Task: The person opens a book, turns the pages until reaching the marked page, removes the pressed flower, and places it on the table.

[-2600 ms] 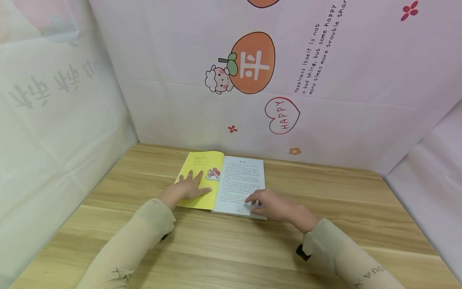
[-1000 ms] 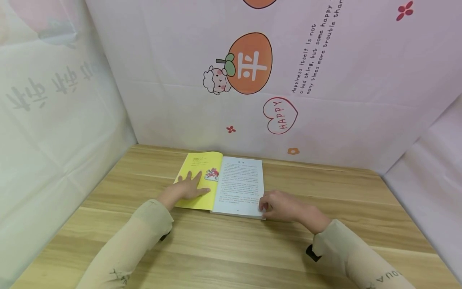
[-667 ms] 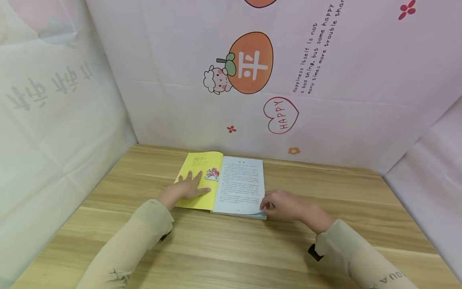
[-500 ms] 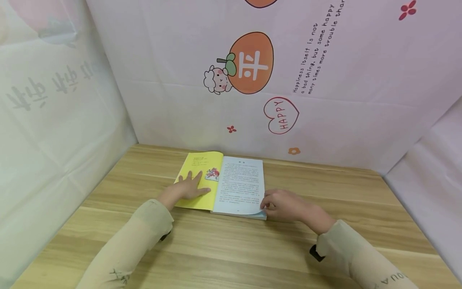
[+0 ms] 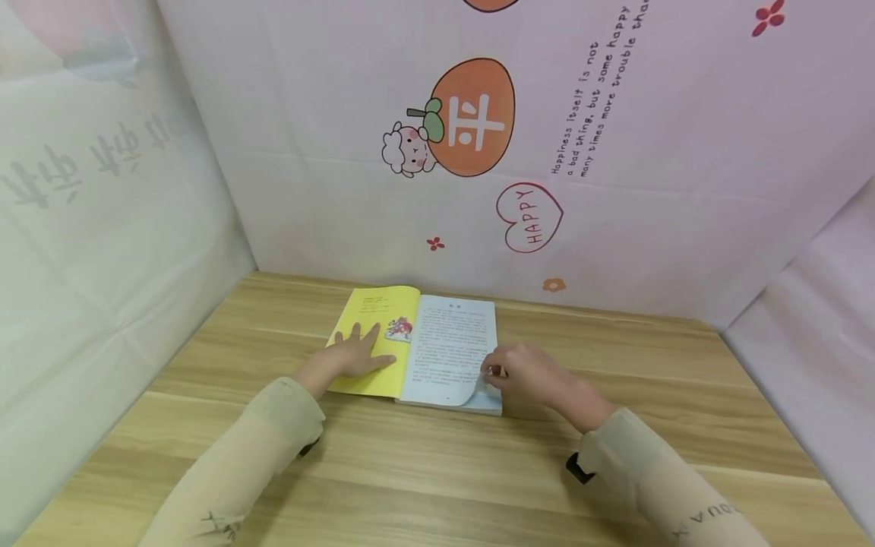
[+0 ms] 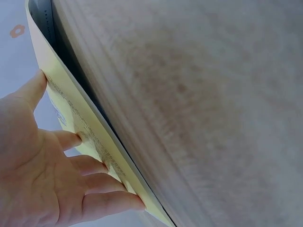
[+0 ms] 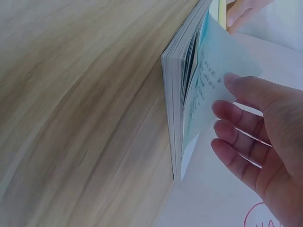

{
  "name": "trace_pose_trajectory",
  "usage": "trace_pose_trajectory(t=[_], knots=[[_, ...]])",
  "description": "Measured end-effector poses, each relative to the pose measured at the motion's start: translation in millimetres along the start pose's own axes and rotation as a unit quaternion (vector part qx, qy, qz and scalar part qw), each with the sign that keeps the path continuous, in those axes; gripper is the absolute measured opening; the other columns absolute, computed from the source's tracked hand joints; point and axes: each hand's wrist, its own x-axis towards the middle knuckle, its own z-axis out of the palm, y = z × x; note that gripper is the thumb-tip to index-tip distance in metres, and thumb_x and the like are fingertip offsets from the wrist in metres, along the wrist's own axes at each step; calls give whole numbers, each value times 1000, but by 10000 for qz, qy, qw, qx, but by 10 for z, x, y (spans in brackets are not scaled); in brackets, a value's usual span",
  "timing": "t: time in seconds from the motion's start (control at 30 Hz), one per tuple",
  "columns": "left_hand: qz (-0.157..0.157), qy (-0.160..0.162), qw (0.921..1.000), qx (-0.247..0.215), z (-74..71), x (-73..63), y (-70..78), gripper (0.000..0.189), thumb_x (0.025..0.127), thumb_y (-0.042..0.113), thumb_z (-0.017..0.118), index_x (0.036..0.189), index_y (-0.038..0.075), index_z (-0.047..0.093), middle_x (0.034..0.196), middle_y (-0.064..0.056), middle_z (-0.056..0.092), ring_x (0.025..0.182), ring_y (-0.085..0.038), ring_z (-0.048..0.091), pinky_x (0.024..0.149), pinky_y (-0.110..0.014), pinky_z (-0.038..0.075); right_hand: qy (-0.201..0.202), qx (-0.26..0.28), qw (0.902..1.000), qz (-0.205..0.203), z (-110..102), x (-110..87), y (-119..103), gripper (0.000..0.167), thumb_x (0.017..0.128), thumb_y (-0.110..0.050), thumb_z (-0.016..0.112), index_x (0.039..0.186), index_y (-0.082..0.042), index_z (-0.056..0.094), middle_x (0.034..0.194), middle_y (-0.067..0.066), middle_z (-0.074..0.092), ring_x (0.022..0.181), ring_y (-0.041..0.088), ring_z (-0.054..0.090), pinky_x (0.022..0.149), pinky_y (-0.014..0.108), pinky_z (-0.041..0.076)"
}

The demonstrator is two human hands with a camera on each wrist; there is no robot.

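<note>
An open book lies on the wooden table, its yellow inside cover point(image 5: 376, 304) on the left and a white printed page point(image 5: 447, 342) on the right. My left hand point(image 5: 350, 355) rests on the yellow side with fingers spread; in the left wrist view the fingertips press along that yellow sheet point(image 6: 80, 123). My right hand point(image 5: 526, 372) pinches the lower right corner of the printed page between thumb and index finger. That corner curls up off the thick page block point(image 7: 175, 90), and the right wrist view shows light blue print on the page's underside point(image 7: 203, 90).
The wooden table point(image 5: 437, 471) extends in front of the book and to both sides. Behind it stands a white printed cloth wall point(image 5: 328, 213), close to the book's far edge. Another white cloth wall point(image 5: 130, 251) closes off the left side.
My right hand first hovered over the page, then took its lower right corner. Since then it has lifted the corner up and slightly leftward, widening the curl. My left hand has stayed put.
</note>
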Motion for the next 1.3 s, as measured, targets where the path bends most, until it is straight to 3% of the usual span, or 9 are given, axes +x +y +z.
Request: trace_pose_trajectory(t=[0.17, 0.43, 0.8, 0.93, 1.17, 1.3], knots=[[9, -7, 10000, 28, -6, -6, -5, 87, 106, 56, 45, 165, 7, 6, 164, -34, -4, 144, -66, -5, 107, -83, 9, 234, 195, 9991, 311, 12, 66, -38, 16, 92, -11, 79, 106, -3, 77, 82, -2, 71, 67, 3, 59, 59, 20, 50], [90, -34, 9999, 72, -14, 10, 16, 87, 106, 56, 44, 165, 7, 5, 164, -35, -3, 144, -66, -4, 108, -82, 8, 424, 600, 9932, 908, 35, 118, -95, 37, 95, -18, 76, 128, -2, 70, 90, -2, 71, 67, 5, 56, 61, 23, 51], [79, -48, 9999, 96, -3, 18, -4, 87, 106, 56, 44, 165, 6, 5, 164, -36, -4, 144, -65, -5, 108, -82, 7, 690, 1360, 9806, 1231, 87, 121, -94, 40, 96, -17, 75, 132, -2, 67, 100, 5, 74, 67, 10, 60, 60, 25, 51], [73, -37, 9999, 90, -7, 10, -9, 87, 106, 56, 44, 165, 6, 5, 164, -36, -3, 144, -66, -5, 108, -82, 7, 799, 1851, 9672, 1544, 119, 127, -87, 47, 97, -17, 74, 140, -3, 61, 107, 8, 73, 72, 13, 63, 62, 27, 52], [94, -20, 9999, 130, -24, 8, 0, 86, 106, 56, 43, 165, 7, 5, 164, -35, -3, 144, -65, -4, 108, -82, 7, 1092, 2698, 9402, 1771, 180, 137, -57, 62, 95, 0, 69, 152, 2, 44, 111, 18, 71, 85, 24, 69, 73, 31, 54], [132, -15, 9998, 143, -18, 16, 4, 86, 106, 56, 43, 165, 5, 5, 164, -36, -2, 145, -63, -3, 112, -78, 6, 1218, 3394, 9144, 1840, 207, 153, -45, 80, 96, 4, 68, 161, -1, 23, 117, 24, 71, 90, 29, 73, 82, 34, 58]])
